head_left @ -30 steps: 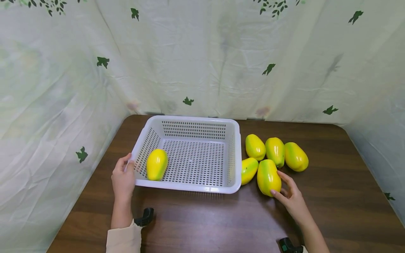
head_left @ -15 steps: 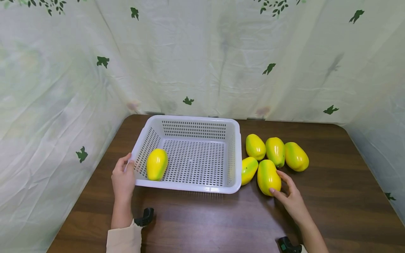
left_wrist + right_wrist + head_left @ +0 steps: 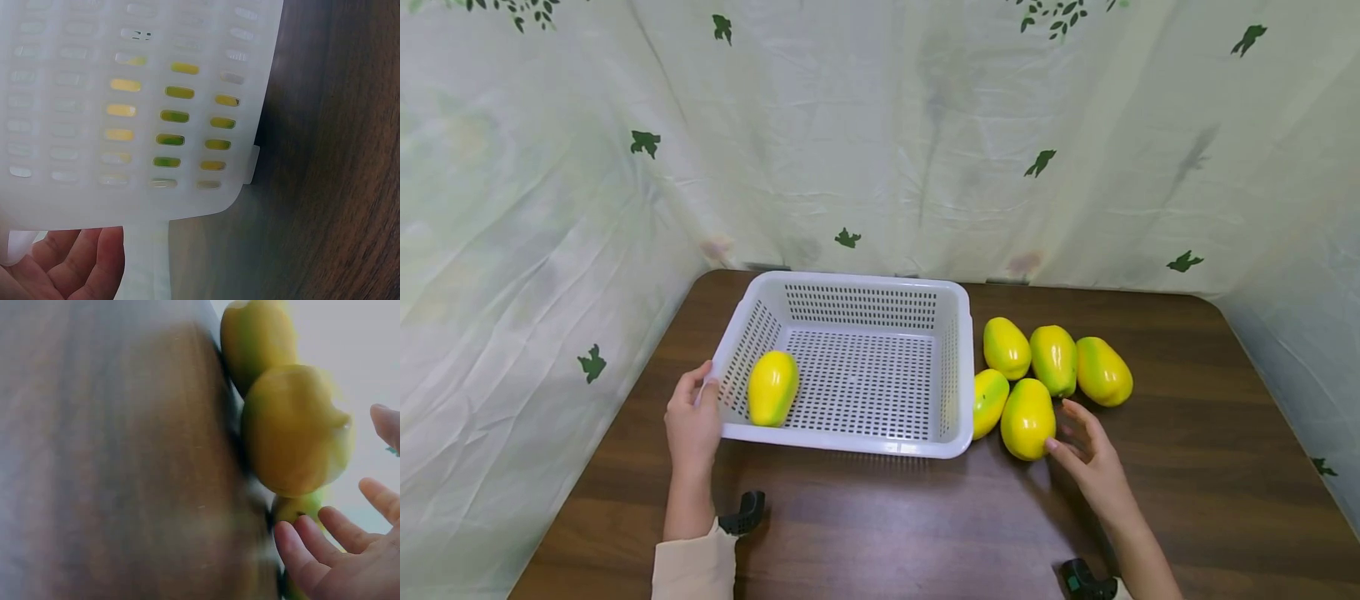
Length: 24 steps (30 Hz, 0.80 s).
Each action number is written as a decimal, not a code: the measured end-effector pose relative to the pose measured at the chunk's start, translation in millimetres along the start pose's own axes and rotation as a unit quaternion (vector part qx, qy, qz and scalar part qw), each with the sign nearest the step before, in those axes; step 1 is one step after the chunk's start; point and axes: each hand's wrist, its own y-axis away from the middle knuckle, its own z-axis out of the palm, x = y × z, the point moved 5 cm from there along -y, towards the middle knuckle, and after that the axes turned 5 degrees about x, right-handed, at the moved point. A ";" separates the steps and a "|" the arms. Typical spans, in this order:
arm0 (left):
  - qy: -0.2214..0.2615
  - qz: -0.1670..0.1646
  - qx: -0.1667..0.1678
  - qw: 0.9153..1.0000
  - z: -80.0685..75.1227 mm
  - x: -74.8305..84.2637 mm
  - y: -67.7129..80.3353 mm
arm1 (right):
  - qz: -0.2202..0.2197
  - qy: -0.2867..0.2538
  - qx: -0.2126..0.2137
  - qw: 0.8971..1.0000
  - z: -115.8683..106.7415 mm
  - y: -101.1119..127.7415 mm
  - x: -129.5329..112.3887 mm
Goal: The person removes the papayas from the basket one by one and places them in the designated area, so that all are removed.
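Note:
My left hand (image 3: 694,421) grips the left rim of a white perforated plastic basket (image 3: 850,446), its fingers curled at the rim in the left wrist view. Inside, at the basket's left, lies one glossy yellow-green papaya (image 3: 772,388). My right hand (image 3: 1093,467) has its fingers spread beside the front papaya (image 3: 1028,419) of a group on the table. Head view shows the thumb tip right at that papaya's side; the right wrist view shows nothing between the fingers and thumb.
Several more papayas (image 3: 1054,360) lie close together right of the basket, one (image 3: 990,403) tucked by its right wall. The brown wooden table (image 3: 880,525) meets a pale printed cloth (image 3: 880,150) at the back and sides.
The front papaya has shifted slightly left and turned, and my right fingers have come away from it. My left hand and the basket stay where they were.

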 end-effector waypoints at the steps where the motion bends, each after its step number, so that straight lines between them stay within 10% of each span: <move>1: 0.016 -0.003 -0.011 1.000 -1.7 5.4 2.4 | 0.000 -0.002 0.000 1.000 -0.6 -0.3 -1.4; 13: -0.014 -0.005 0.013 1.000 3.0 -9.6 -0.7 | -0.072 -0.016 0.009 0.997 -6.3 -16.5 -38.6; 24: 0.007 -0.009 -0.011 1.000 -2.0 7.3 3.2 | -0.123 -0.009 -0.028 0.992 1.1 -40.2 -82.9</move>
